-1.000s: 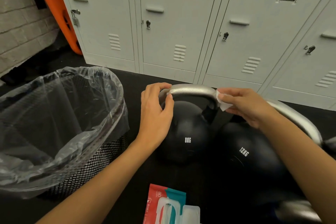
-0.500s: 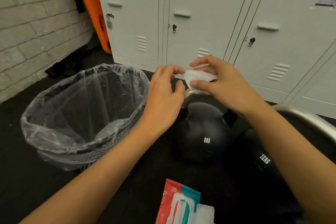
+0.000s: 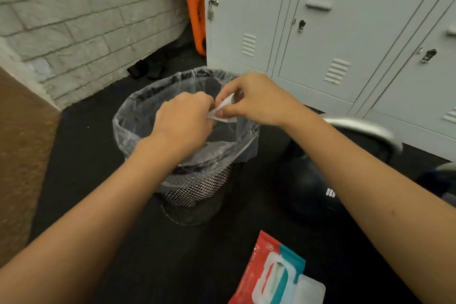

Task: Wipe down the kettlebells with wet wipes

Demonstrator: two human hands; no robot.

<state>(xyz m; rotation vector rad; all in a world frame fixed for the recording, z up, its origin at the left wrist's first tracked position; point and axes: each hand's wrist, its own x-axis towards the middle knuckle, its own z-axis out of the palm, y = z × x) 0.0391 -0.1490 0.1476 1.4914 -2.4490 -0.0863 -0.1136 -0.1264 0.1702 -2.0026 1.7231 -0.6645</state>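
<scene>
Kettlebells sit to the right on the dark floor, behind the right forearm; nearest the viewer, however, lies the wet wipes pack [image 3: 276, 276], red and teal, its flip lid open, flat on the floor at the lower edge of view. Beyond it stands the nearer kettlebell [image 3: 313, 187], black-bodied with a pale marking too blurred to read and a silver handle arching above; a second kettlebell [image 3: 441, 180] shows only as a sliver at the right edge. Left of these stands a mesh waste bin [image 3: 197, 195] lined with a clear bag. Both hands are held over its mouth: the left hand [image 3: 182, 126] has its fingers curled around one end of a white wipe [image 3: 223, 110], and the right hand [image 3: 256, 101] pinches the other end between thumb and fingers. The wipe is crumpled and hangs above the liner, not yet dropped. Farthest back are grey lockers [image 3: 320, 20], a white brick wall and an orange board leaning in the corner. Judging by the wipe's position over the bin, one wiping pass appears finished and disposal is in hand; whether either kettlebell remains to be cleaned cannot be told from this view.
</scene>
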